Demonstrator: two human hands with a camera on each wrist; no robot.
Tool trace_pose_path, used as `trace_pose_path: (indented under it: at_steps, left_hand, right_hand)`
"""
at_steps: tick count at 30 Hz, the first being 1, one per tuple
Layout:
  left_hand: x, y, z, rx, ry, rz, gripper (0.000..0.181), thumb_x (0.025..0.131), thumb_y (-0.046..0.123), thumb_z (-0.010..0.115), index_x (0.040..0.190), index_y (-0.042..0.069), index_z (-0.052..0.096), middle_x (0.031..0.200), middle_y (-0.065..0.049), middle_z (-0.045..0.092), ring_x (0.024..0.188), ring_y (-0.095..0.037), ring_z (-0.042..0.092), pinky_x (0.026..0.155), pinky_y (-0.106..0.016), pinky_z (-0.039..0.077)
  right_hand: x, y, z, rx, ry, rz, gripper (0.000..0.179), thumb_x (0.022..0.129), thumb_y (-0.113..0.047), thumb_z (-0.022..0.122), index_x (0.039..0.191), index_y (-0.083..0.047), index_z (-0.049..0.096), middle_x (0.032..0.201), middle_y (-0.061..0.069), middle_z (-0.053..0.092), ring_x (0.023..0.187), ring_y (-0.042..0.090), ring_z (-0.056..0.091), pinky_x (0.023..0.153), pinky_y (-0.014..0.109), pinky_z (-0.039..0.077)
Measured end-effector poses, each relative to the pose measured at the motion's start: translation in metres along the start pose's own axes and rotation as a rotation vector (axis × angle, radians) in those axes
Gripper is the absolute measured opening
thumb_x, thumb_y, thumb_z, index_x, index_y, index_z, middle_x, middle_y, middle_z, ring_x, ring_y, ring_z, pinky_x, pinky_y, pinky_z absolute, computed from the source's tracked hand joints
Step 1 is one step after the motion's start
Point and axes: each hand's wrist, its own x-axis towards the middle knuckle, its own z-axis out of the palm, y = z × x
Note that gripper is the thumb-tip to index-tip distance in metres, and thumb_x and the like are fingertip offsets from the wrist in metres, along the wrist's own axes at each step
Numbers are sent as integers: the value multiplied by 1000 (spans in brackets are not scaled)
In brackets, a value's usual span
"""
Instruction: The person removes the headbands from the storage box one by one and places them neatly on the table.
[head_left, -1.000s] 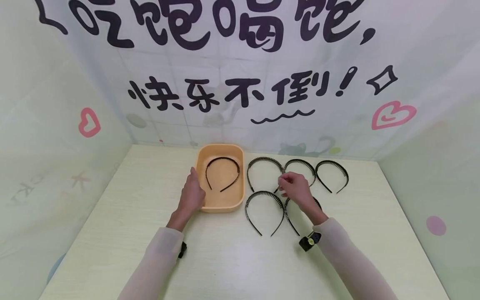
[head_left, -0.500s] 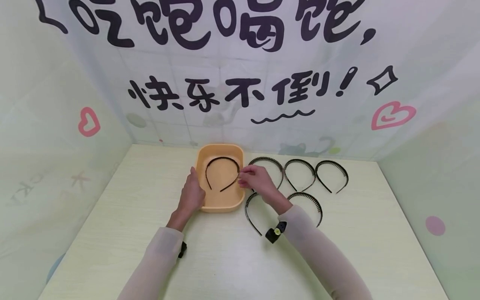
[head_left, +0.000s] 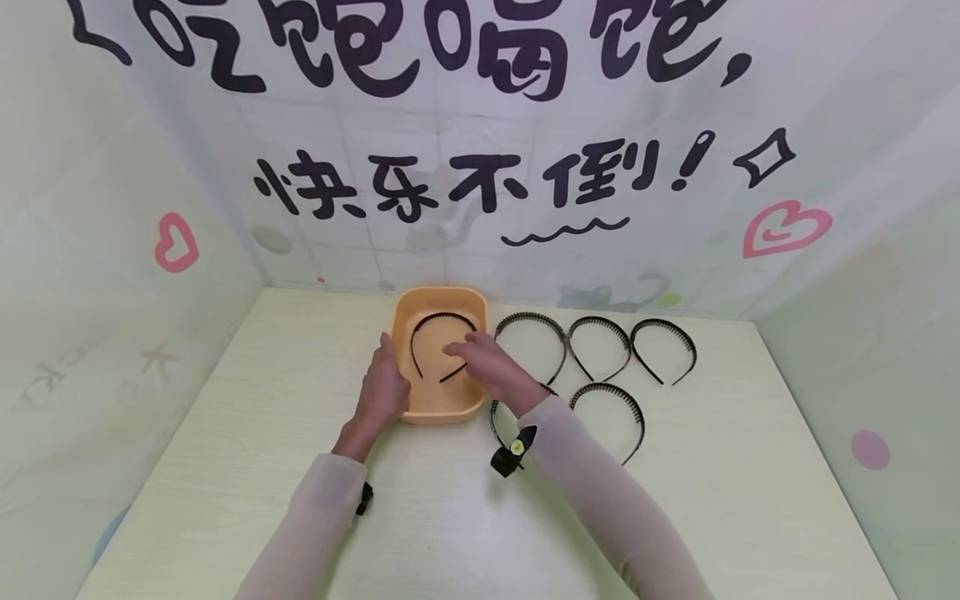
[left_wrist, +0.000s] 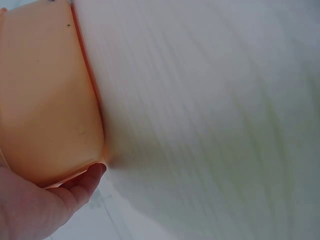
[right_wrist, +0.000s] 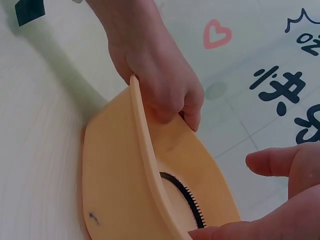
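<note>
An orange plastic tray [head_left: 442, 404] stands near the back of the table, with a black toothed headband [head_left: 446, 315] lying in it. My left hand [head_left: 385, 392] grips the tray's left side; in the left wrist view its fingers [left_wrist: 82, 187] lie against the tray wall. Over the tray's right rim reaches my right hand [head_left: 491, 367], partly covering the headband inside. Its thumb and finger are spread apart in the right wrist view, holding nothing. More headbands lie right of the tray, the nearest being a black headband [head_left: 531, 316] in the back row.
Two other headbands, a middle one [head_left: 600, 320] and a far-right one [head_left: 664, 323], continue the back row. In front lie a headband [head_left: 609, 387] and another headband [head_left: 495, 421] partly under my right arm. A printed curtain [head_left: 442, 258] rises behind the table.
My right hand has moved left from above the loose headbands to over the tray's right side, its fingers spreading. My left hand and the tray have stayed in place.
</note>
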Motion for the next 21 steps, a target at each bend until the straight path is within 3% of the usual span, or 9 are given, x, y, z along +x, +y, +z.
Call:
trace_pose_path:
  at_steps: [4, 7, 11, 15, 18, 21]
  left_hand:
    - [0, 0, 0, -4, -4, -1, 74, 80, -3, 42, 142, -6, 2, 132, -31, 33, 108, -42, 46, 87, -50, 40]
    - [1, 0, 0, -11, -9, -2, 75, 80, -4, 43, 142, -5, 1, 133, -30, 31, 108, -42, 46, 87, -49, 40]
    - [1, 0, 0, -15, -11, -3, 75, 80, -4, 42, 142, -5, 0, 133, -30, 32, 107, -42, 46, 86, -49, 41]
    - [1, 0, -1, -10, 5, -2, 74, 80, -3, 43, 142, -5, 2, 130, -30, 34, 106, -42, 47, 86, -50, 41]
    - [1, 0, -1, -4, 11, 3, 73, 80, -3, 43, 142, -5, 4, 128, -31, 36, 105, -42, 48, 85, -51, 41]
    - [1, -1, 0, 1, 9, 0, 72, 80, -3, 43, 142, -5, 5, 127, -31, 36, 105, -42, 47, 85, -51, 40]
  right_hand:
    - [7, 0, 5, 37, 27, 24, 87, 82, -27, 61, 145, -7, 3, 151, 8, 3, 136, 27, 7, 108, 42, 14]
    - [11, 1, 8, 43, 54, 47, 89, 81, -27, 61, 146, -9, 2, 151, 6, 3, 136, 26, 5, 108, 43, 12]
    - [15, 2, 11, 61, 96, 40, 86, 81, -25, 61, 145, -7, 5, 151, 7, 5, 136, 26, 6, 108, 43, 12]
    - [19, 1, 14, 96, 136, 7, 79, 82, -21, 60, 144, -3, 14, 149, 10, 13, 132, 29, 21, 105, 41, 22]
    - [23, 1, 16, 165, 168, -11, 73, 82, -16, 58, 142, -1, 20, 145, 12, 23, 109, 25, 44, 100, 39, 32]
    - [25, 0, 18, 223, 192, -23, 69, 81, -10, 57, 140, 1, 23, 139, 13, 31, 86, 19, 45, 95, 37, 39]
